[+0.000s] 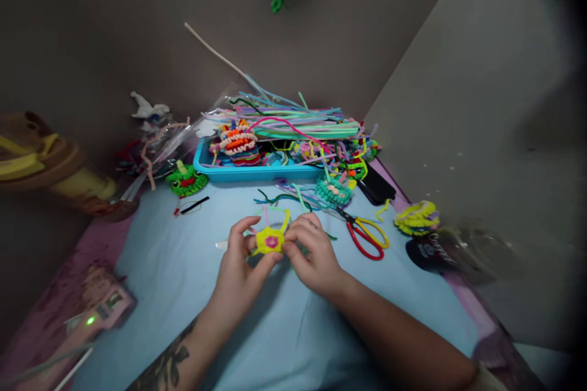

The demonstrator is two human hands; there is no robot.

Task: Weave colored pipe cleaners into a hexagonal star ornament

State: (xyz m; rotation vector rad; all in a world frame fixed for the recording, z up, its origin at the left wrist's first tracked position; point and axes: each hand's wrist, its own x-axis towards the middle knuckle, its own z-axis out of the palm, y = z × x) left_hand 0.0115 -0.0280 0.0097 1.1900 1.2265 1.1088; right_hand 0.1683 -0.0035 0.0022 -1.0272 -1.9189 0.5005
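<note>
Both hands meet over the light blue table cover (183, 269), pinching a small yellow woven pipe-cleaner piece (270, 240) with a pink centre and loose yellow, pink and green ends sticking up. My left hand (241, 269) grips its left side with thumb and fingers closed. On the right side, my right hand (312, 250) is closed on the piece, fingers curled over its edge.
A blue tray (238, 172) behind holds finished woven pieces and a heap of coloured pipe cleaners (293, 122). Red-and-yellow scissors (367, 235) lie right of my hands, a teal woven piece (333, 190) and a black case (376, 186) beyond. A green figure (186, 180) stands left; a pink device (103, 305) near left.
</note>
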